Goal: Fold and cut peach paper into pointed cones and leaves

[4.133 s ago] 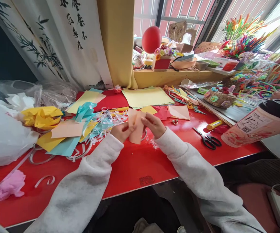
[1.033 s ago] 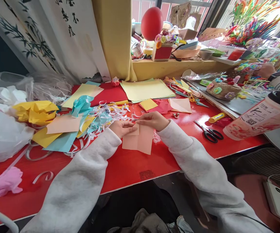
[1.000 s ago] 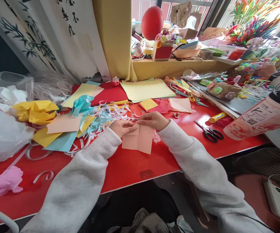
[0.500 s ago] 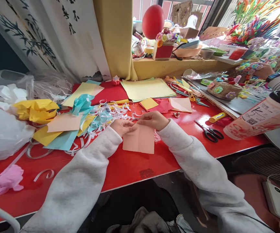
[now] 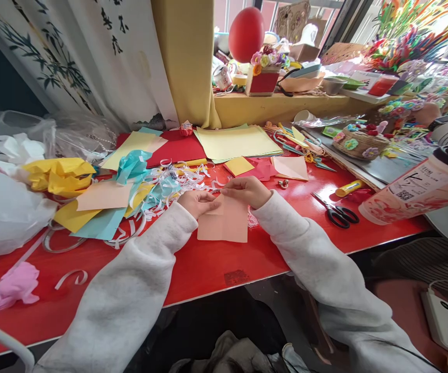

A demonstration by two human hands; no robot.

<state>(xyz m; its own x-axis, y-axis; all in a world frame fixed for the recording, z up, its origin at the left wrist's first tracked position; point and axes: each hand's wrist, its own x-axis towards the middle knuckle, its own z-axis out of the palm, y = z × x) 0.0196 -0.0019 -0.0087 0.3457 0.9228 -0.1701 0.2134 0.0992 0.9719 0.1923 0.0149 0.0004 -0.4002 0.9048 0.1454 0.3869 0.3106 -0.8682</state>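
Observation:
A creased square of peach paper [image 5: 227, 225] is between my hands, over the front middle of the red table. My left hand [image 5: 198, 203] pinches its upper left part, where a small flap lies folded over. Close beside it, my right hand [image 5: 249, 191] pinches the top edge, with fingertips almost meeting those of the left. The paper's lower half shows flat, with a faint vertical crease. Both hands partly cover its upper edge.
Black scissors [image 5: 336, 211] and a yellow glue stick [image 5: 350, 188] lie to the right, near a pink cup [image 5: 414, 186]. Paper shreds [image 5: 185, 178] and coloured sheets crowd the left. Yellow sheets [image 5: 237, 141] lie behind. Another person's wrist [image 5: 437, 122] shows at far right.
The small flap at the paper's upper left now shows more plainly, and the lower edge has shifted slightly up. Both hands keep their pinch in nearly the same place.

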